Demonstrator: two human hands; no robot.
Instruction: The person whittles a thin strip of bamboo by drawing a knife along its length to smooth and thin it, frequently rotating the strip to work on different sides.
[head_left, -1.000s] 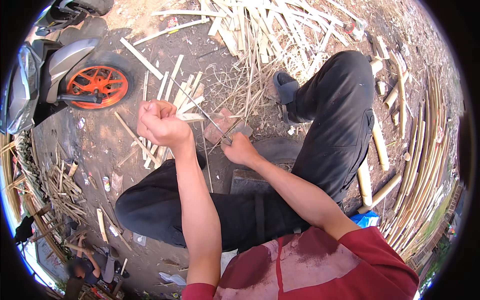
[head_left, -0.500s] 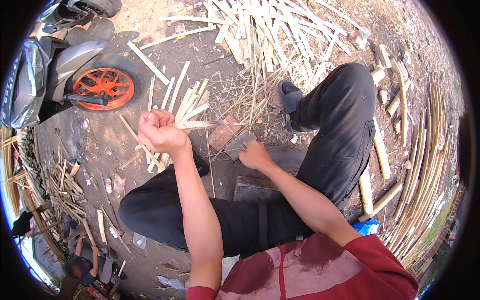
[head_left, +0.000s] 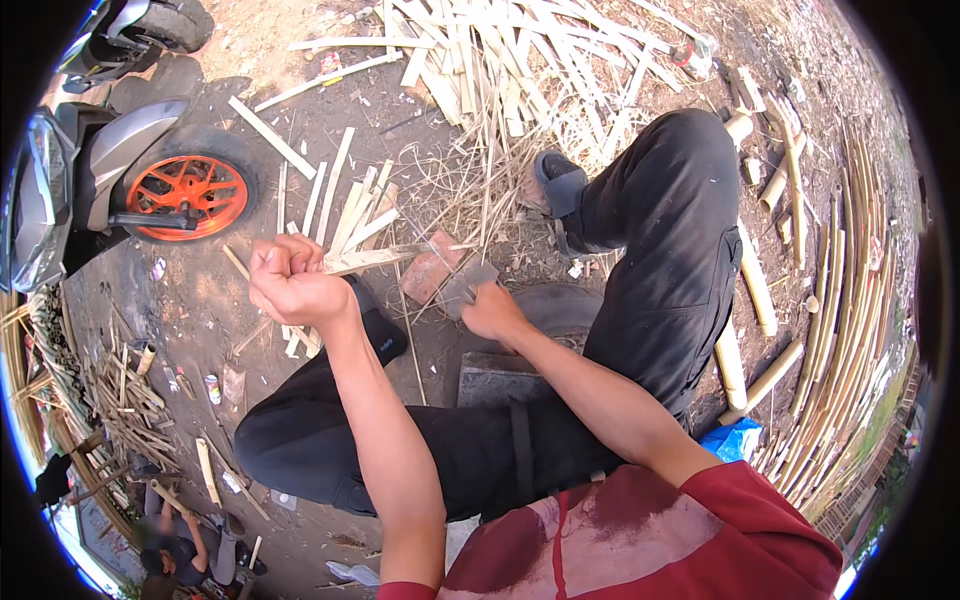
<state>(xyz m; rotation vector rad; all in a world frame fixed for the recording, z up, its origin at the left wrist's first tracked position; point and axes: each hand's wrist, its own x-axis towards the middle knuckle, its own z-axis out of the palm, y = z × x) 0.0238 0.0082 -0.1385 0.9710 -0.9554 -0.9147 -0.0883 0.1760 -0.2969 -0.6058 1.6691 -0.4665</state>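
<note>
My left hand [head_left: 295, 283] is curled closed around one end of a pale split bamboo strip [head_left: 370, 260]. The strip points right, passing above a reddish brick [head_left: 427, 275] on the ground. My right hand [head_left: 492, 312] grips a knife with a short, broad grey blade [head_left: 473, 282]; its handle is mostly hidden in my fingers. The blade is just below the strip's far end, and I cannot tell whether they touch. Beneath my right wrist lie a dark block [head_left: 500, 380] and part of a tyre [head_left: 560, 308], between my bent legs.
Split strips and shavings [head_left: 500, 70] are heaped ahead, more strips [head_left: 365, 210] beyond my left hand. A motorbike with an orange wheel [head_left: 188, 198] stands left. Bamboo poles [head_left: 840, 300] lie right. Another person [head_left: 190, 555] sits at lower left, holding a stick.
The whole view has shifted slightly. My left hand sits a little lower and further left, and the strip slopes more. My right hand stays closed on the knife near the brick.
</note>
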